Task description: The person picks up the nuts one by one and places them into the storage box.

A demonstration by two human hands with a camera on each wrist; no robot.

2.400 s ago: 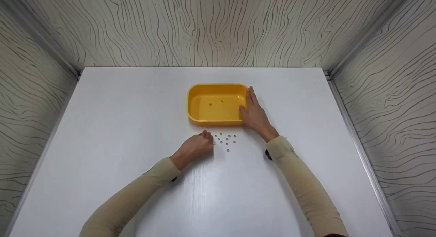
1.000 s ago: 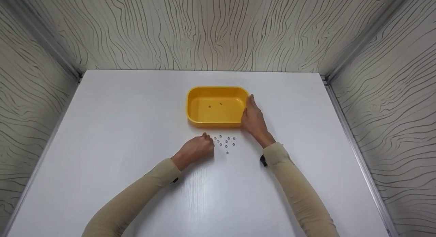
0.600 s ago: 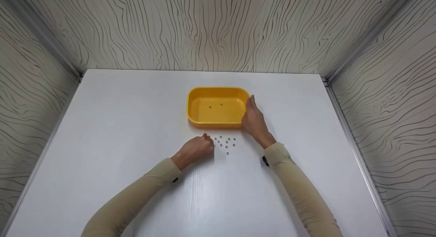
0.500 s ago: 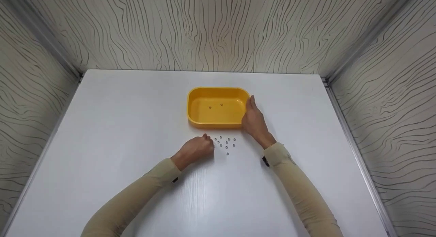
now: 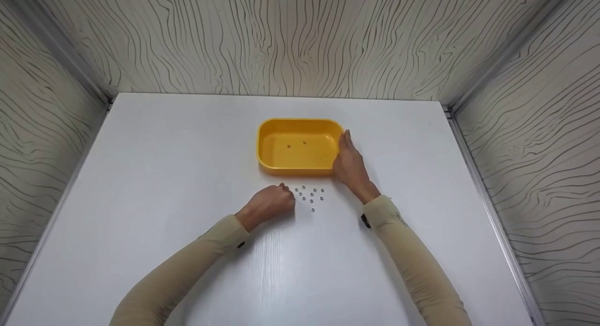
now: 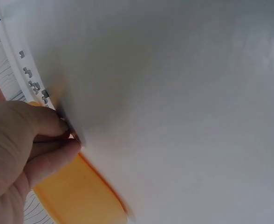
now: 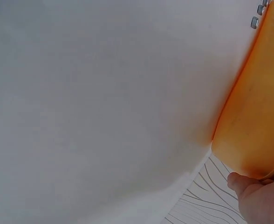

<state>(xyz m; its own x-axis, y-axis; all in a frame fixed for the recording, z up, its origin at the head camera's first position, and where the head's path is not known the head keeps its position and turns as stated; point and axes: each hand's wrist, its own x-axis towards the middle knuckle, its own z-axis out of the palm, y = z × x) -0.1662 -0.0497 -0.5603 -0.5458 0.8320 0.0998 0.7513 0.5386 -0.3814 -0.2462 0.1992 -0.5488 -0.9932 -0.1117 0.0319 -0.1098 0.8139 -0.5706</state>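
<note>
A yellow plastic tub point(image 5: 300, 172) stands on the white table with two small metal nuts point(image 5: 304, 142) on its floor. My right hand point(image 5: 350, 166) grips the tub's right end, its fingers along the outer wall and the thumb at the near corner of the rim. On the table in front of the tub lie several more nuts point(image 5: 312, 210). My left hand point(image 5: 269, 204) is at the left edge of this group, thumb and fingertips brought together at the table. In the left wrist view those fingertips point(image 6: 71, 151) meet closely; I cannot tell whether a nut is between them.
The white table point(image 5: 187, 143) is bounded by wood-patterned panels point(image 5: 300, 45) at the back and both sides. Metal profiles point(image 5: 497, 213) run along its side edges. In the right wrist view the tub's outer wall point(image 7: 256, 116) fills the right side.
My right hand has slid slightly toward me along the tub, its thumb shifting from inside to the near corner. My left hand stays beside the nuts. The view has shifted slightly.
</note>
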